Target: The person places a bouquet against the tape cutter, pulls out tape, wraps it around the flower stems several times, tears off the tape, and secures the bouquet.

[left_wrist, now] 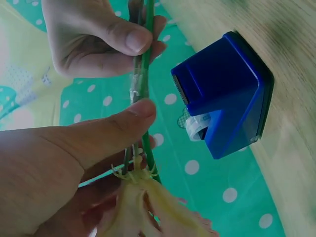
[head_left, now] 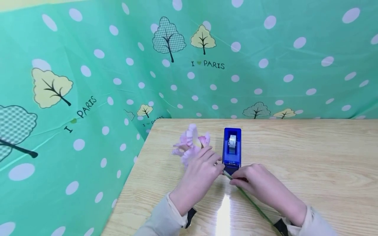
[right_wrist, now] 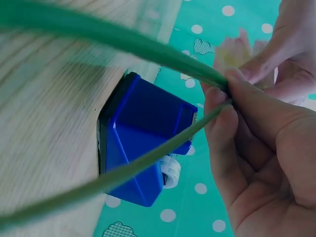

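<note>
Pale pink artificial flowers (head_left: 189,144) hang over the left part of the table. Just below the blossoms my left hand (head_left: 202,168) pinches their green stems (left_wrist: 147,74) between thumb and fingers. Farther down the same stems, my right hand (head_left: 254,182) pinches them with thumb and fingertips. Between the two hands, a piece of clear tape (left_wrist: 138,84) lies around the stems. Two stem ends run on past my right hand, spread apart, in the right wrist view. A blue tape dispenser (head_left: 232,149) stands just beyond the hands, touched by neither in the wrist views.
A roll of tape (head_left: 232,141) sits in the dispenser, whose toothed cutter (right_wrist: 194,123) faces the hands. The wooden table (head_left: 310,157) reaches to a green dotted cloth (head_left: 265,59) at the back and left.
</note>
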Motion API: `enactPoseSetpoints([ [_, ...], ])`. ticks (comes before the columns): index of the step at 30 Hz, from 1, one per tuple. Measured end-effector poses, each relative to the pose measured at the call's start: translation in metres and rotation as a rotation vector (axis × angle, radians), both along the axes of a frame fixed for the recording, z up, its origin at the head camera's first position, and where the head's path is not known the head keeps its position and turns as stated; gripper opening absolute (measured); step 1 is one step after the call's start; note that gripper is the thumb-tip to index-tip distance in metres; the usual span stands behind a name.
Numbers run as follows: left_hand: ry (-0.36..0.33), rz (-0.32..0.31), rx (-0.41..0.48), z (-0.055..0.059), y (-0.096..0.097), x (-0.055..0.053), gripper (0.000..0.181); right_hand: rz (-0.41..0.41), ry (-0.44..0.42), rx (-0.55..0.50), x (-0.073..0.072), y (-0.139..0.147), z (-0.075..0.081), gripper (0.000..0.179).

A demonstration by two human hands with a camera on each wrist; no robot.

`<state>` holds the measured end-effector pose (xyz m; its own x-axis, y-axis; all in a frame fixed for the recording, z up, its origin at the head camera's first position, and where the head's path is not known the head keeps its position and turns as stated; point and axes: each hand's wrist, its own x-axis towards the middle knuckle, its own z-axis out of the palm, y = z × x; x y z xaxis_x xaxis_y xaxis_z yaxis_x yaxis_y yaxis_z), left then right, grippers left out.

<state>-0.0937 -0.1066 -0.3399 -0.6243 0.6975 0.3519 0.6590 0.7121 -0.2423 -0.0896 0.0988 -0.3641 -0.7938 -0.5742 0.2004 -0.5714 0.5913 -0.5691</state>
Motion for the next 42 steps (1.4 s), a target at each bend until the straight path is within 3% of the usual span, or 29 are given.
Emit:
enactPoseSetpoints([
  [5,-0.020,-0.070,0.078,0.002,-0.001,0.001,0.028,-0.070,-0.012,-0.067,0.001,0.000,0.000,0.008],
  [8,-0.046,-0.102,0.185,0.006,0.000,0.003,0.028,-0.108,-0.004,-0.106,0.000,0.001,-0.001,0.007],
  [11,-0.096,-0.075,0.334,0.010,0.001,0.007,0.018,-0.167,-0.028,-0.144,0.000,0.002,0.001,0.006],
  [14,-0.209,0.009,0.459,0.011,0.002,0.010,0.009,-0.230,-0.064,-0.189,-0.002,0.004,0.002,0.008],
  [18,-0.408,0.105,0.521,0.007,0.005,0.010,0.011,-0.264,-0.092,-0.260,-0.003,0.005,0.004,0.011],
  [25,-0.723,0.116,0.575,-0.007,0.018,0.006,0.020,-0.327,-0.204,-0.403,-0.002,0.006,0.007,0.019],
  [28,-0.794,0.087,0.594,-0.012,0.023,0.005,0.021,-0.364,-0.239,-0.464,-0.001,0.006,0.009,0.020],
  [32,-0.824,0.042,0.616,-0.016,0.028,0.005,0.021,-0.399,-0.259,-0.516,-0.001,0.005,0.010,0.020],
  [35,-0.851,0.043,0.652,-0.017,0.032,0.005,0.020,-0.424,-0.261,-0.520,0.000,0.005,0.009,0.023],
  [38,-0.894,0.042,0.727,-0.018,0.036,0.004,0.017,-0.450,-0.258,-0.498,0.000,0.008,0.009,0.025],
  [42,-1.018,0.035,0.863,-0.020,0.045,0.004,0.015,-0.460,-0.247,-0.466,0.002,0.016,0.007,0.026],
])
